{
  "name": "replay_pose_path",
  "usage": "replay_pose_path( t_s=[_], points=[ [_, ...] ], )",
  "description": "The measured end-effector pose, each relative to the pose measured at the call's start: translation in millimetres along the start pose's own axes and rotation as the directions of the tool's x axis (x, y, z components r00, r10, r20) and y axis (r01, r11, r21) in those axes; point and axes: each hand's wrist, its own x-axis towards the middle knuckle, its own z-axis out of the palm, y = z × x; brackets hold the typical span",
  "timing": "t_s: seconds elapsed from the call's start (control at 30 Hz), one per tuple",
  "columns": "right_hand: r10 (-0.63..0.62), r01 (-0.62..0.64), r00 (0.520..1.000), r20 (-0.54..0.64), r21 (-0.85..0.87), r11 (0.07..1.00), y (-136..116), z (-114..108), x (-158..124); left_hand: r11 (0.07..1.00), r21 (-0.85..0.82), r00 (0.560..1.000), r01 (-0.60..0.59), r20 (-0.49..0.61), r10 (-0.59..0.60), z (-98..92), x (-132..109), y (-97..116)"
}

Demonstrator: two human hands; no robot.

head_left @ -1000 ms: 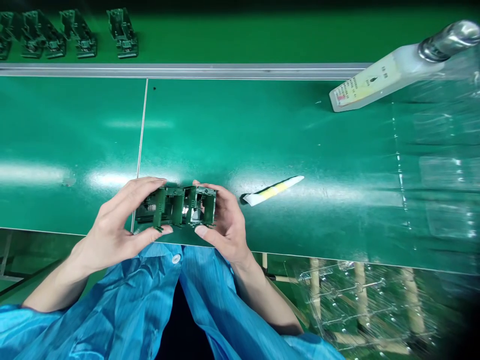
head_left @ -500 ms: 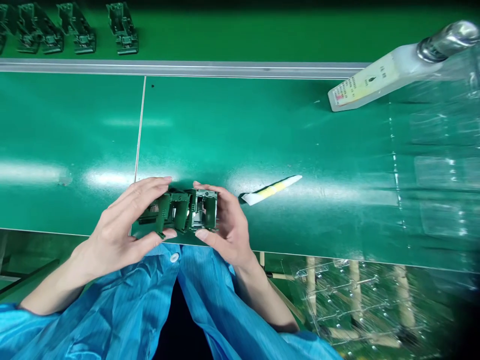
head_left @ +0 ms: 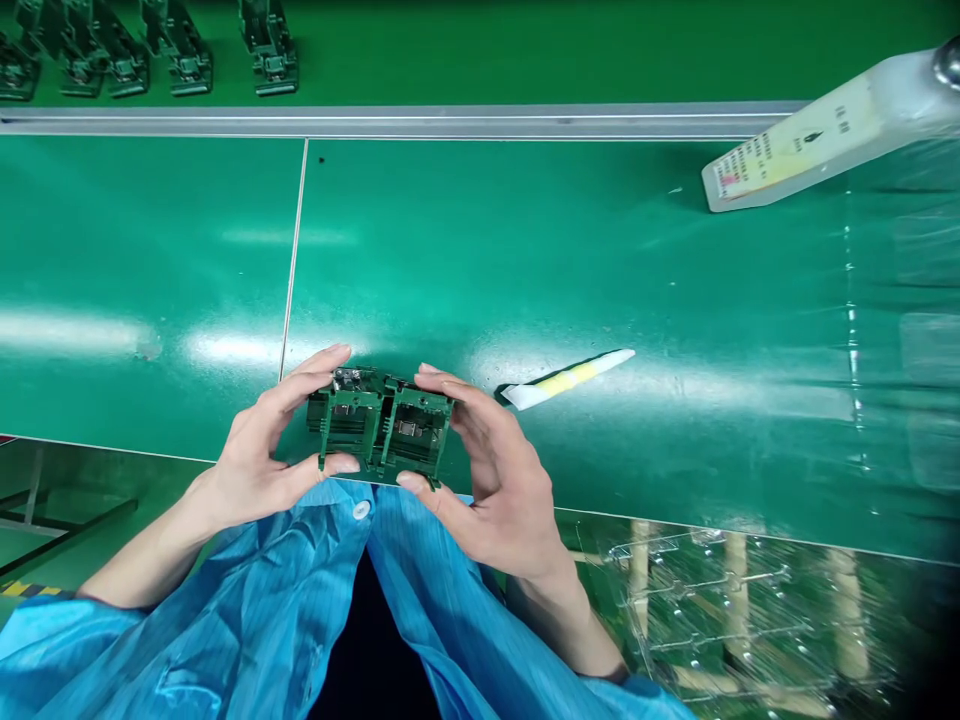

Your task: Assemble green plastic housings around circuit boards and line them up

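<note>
Two dark green plastic frames sit side by side near the table's front edge. My left hand (head_left: pixel 259 455) grips the left frame (head_left: pixel 350 425), fingers at its far side and thumb at its near side. My right hand (head_left: pixel 502 475) holds the right frame (head_left: pixel 411 432) the same way. Both frames show open bays with small metal parts inside; their inner walls touch or nearly touch. Whether they are joined, I cannot tell. To the right of my right hand lies a narrow white and yellow wrapped piece (head_left: pixel 570 378).
Several similar green frames (head_left: pixel 270 50) stand on the shelf at the back left, behind a metal rail (head_left: pixel 450 120). A white labelled bottle (head_left: pixel 802 135) stands at the back right. Clear plastic trays (head_left: pixel 739 600) sit below the table's front edge at right.
The frames have turned so their open bays show more fully. My right hand has shifted slightly right, and the whole view has swung a little.
</note>
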Motion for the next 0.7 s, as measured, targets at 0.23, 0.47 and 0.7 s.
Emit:
replay_pose_path(
  t_s=[0.23, 0.47, 0.7],
  points=[
    [-0.007, 0.006, 1.000, -0.004, -0.080, 0.997, -4, -1, -1, 0.998, -0.041, 0.999, -0.045, 0.000, 0.045, 1.8, 2, -3],
    [0.028, -0.026, 1.000, 0.008, -0.195, 0.980, -16, -3, 2, 0.998, -0.039, 0.999, -0.042, -0.011, 0.041, 1.2, 2, -4],
    [0.014, -0.020, 1.000, -0.021, -0.327, 0.945, -20, -11, 3, 0.986, 0.068, 0.988, 0.154, 0.003, -0.154, -4.3, -4, 1]
  ],
)
